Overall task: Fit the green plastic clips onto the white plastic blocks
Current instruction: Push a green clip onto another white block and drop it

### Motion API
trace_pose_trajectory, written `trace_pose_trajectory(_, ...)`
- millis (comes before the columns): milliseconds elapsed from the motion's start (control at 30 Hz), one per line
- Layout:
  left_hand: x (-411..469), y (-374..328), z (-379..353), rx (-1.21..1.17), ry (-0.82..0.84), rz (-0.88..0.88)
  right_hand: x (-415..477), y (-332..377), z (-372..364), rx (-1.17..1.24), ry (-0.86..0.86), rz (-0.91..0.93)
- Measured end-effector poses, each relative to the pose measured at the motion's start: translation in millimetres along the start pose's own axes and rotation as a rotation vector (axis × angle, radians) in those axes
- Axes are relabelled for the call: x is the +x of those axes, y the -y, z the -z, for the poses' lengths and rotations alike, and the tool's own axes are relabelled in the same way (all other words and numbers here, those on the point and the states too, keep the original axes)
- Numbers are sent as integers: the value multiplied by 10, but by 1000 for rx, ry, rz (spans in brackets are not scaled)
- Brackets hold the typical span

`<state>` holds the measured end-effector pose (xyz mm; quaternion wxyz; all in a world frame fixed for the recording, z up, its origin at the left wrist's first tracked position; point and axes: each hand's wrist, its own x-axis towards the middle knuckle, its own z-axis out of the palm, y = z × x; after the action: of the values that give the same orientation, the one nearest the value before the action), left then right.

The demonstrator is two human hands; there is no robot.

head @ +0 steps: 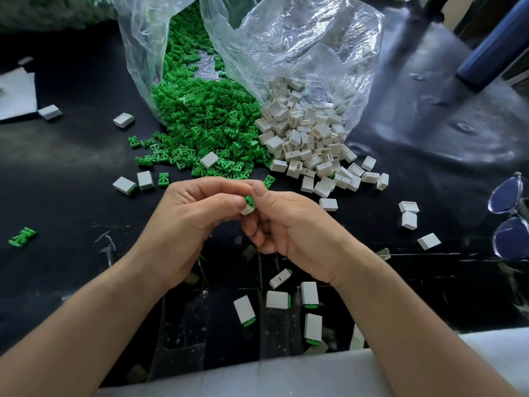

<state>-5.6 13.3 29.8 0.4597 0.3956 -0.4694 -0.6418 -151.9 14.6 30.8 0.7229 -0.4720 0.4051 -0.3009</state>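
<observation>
Black table [71, 167]; block [247, 210], clip [250, 199] between left grip [186, 224], right grip [292, 224].

Bright green clips [200, 121], plain white blocks [309, 141] — clear bags [300, 41], black table [57, 167], blue-tinted glasses [509, 216].

You're at a piecework assembly tabletop [71, 156]: beyond your right grip [289, 224], bulk bags [309, 41] spill green clips [200, 118] and white blocks [309, 138].
</observation>
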Motion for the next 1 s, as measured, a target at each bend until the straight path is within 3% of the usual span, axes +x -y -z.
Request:
trace_pose_trajectory(233,0,20,14,24,-21,13,-13,23,-38,-32,-2,8)
trace_pose_trajectory(500,-7,11,-10,55,50,29,-11,-7,-30,-284,-97,77)
trace_pose_trajectory(1000,-18,70,-68,-43,-82,36,8,-99,-121,-395,-196,158)
